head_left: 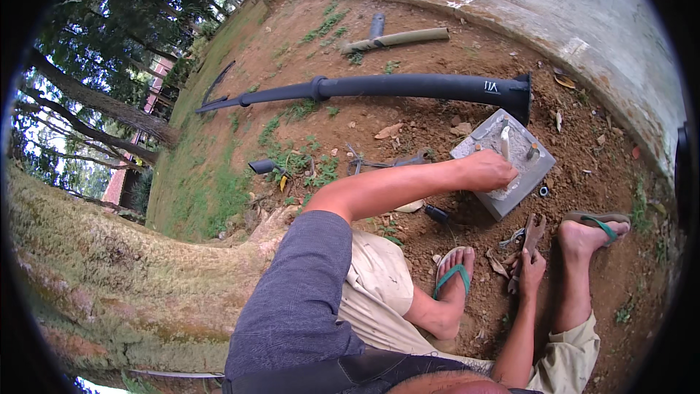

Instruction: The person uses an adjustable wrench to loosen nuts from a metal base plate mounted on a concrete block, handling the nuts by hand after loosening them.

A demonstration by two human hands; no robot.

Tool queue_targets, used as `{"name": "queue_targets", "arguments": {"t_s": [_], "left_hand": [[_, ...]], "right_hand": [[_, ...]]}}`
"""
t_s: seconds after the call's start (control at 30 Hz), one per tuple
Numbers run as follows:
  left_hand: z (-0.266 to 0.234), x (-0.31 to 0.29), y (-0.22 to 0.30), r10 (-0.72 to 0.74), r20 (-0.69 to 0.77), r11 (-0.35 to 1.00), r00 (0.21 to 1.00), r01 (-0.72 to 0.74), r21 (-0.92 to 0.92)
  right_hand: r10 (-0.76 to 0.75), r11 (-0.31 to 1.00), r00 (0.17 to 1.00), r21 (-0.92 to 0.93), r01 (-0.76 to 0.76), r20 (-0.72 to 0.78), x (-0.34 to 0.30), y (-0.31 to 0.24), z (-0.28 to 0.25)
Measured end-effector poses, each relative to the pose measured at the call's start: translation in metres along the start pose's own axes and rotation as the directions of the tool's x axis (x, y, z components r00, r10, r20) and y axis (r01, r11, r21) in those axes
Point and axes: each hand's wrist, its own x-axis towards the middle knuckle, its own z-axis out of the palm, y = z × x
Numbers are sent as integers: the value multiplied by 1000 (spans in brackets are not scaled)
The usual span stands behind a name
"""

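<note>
My left hand (pixel 490 170) is closed over the near left part of a square grey concrete block (pixel 526 179) set in the soil. Whatever its curled fingers grip there is hidden. Several bolts rise from the block's top, among them a pale upright one (pixel 505 142) and a shorter rusty one (pixel 534 152) to its right. Lower down, my right hand (pixel 531 270) is wrapped round a rusty open-ended wrench (pixel 535 232), whose jaw points away from me. On the dirt beside the block's right edge lies a small metal nut (pixel 543 191).
A long black pole (pixel 408 85) with a flanged base lies just beyond the block. Farther off is a tan pipe (pixel 408 38). A small black object (pixel 437 213) rests left of the block. A mossy trunk (pixel 146 270) runs along my left; a concrete pavement (pixel 569 7) borders the soil.
</note>
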Motion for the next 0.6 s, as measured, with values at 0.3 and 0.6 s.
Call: {"name": "queue_targets", "arguments": {"t_s": [0.3, 0.6], "left_hand": [[-8, 12, 24, -150, 26, 986, 988, 148, 77], [18, 9, 25, -221, -75, 963, 972, 230, 143]], "right_hand": [[-8, 1000, 1000, -9, 8, -18, -2, -2, -4], [-3, 1000, 1000, -9, 3, -5, 1, 3, -3]]}}
